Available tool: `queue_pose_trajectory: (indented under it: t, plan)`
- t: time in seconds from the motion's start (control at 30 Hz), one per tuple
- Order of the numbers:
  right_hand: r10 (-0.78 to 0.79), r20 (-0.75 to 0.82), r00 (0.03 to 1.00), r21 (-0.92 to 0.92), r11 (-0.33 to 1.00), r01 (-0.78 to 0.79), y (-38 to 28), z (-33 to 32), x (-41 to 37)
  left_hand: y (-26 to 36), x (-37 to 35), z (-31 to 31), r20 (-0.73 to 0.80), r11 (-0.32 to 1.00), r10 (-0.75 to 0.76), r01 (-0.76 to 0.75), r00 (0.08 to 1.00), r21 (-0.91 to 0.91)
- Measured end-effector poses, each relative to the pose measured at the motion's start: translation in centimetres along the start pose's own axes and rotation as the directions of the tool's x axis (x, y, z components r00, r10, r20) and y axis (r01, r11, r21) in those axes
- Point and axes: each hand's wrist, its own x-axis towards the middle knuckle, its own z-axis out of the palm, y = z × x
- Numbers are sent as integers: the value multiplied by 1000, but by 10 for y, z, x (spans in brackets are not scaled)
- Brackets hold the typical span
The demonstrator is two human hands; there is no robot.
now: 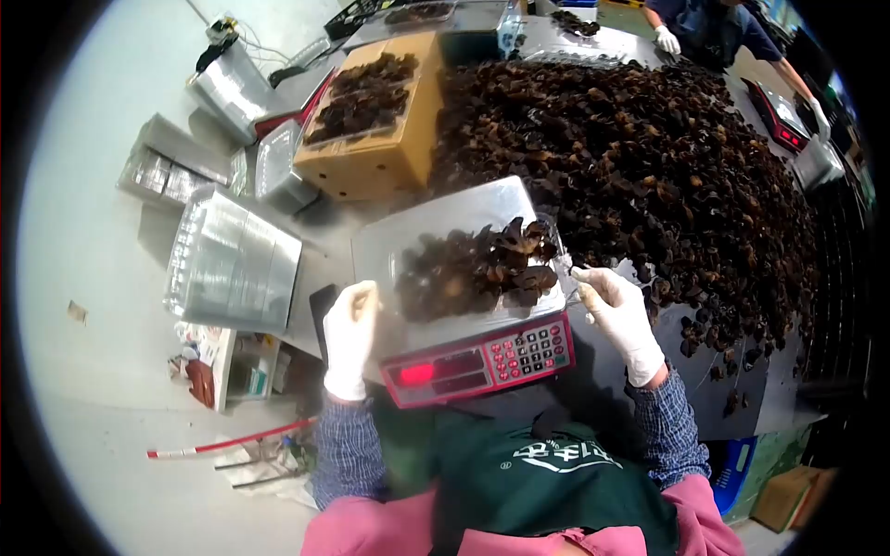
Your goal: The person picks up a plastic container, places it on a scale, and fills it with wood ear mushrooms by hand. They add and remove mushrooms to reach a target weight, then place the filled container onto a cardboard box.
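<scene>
A clear plastic tray [514,301] of dark, crinkled wood ear mushrooms [482,269] sits over the metal pan [505,199] of a red digital scale [477,357]. Its left part looks smeared. My left hand [350,338], in a white glove, is closed at the tray's left side, apparently on its see-through rim. Just off the tray's right edge is my right hand [619,315], also gloved. Its thumb and forefinger are bent and slightly apart, with nothing visible between them. The scale's display glows red, but its digits are unreadable.
A large mushroom heap [630,167] covers the table to the right. Behind the scale, a cardboard box [408,148] bears another filled tray. Stacked clear containers [236,259] stand at left. Across the table, a co-worker [714,37] with gloved hands is near another red scale [779,116].
</scene>
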Motion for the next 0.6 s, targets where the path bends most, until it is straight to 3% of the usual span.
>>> queue_pose_trajectory:
  t: [0.03, 0.1, 0.17, 0.2, 0.23, 0.3, 0.33, 0.5, 0.53, 0.6]
  plan:
    - [-47, 25, 999, -155, 987, 50, -7, 5, 4, -15, 4, 0, 102, 999, 27, -30, 994, 22]
    - [-26, 12, 1000, -213, 977, 27, -10, 15, 10, 15, 2, -3, 301, 984, -161, 178, 940, -29]
    - [69, 17, 997, -134, 989, -66, -18, 15, 15, 12, 5, 0, 349, 971, -110, 176, 931, -163]
    - [37, -7, 999, 44, 998, -37, -19, 20, 15, 10, 8, 0, 376, 942, -136, 237, 916, -237]
    - [82, 15, 997, 59, 995, -83, -20, 21, 16, 5, 10, 1, 399, 928, -112, 240, 910, -286]
    - [154, 53, 987, 90, 983, -158, -26, 20, 22, 2, 12, 5, 405, 906, -133, 276, 905, -321]
    - [79, 84, 993, 155, 984, -92, -18, 21, 28, 1, 14, 6, 381, 922, -106, 234, 919, -307]
    - [120, 152, 981, 217, 964, -152, -53, 40, 44, 4, 35, -19, 301, 930, -124, 217, 946, -298]
    - [86, 173, 981, 237, 963, -127, -64, 50, 50, 5, 43, -29, 247, 955, -40, 110, 968, -276]
    - [57, 223, 973, 293, 948, -123, -91, 72, 66, 2, 64, -49, 185, 968, -44, 88, 982, -235]
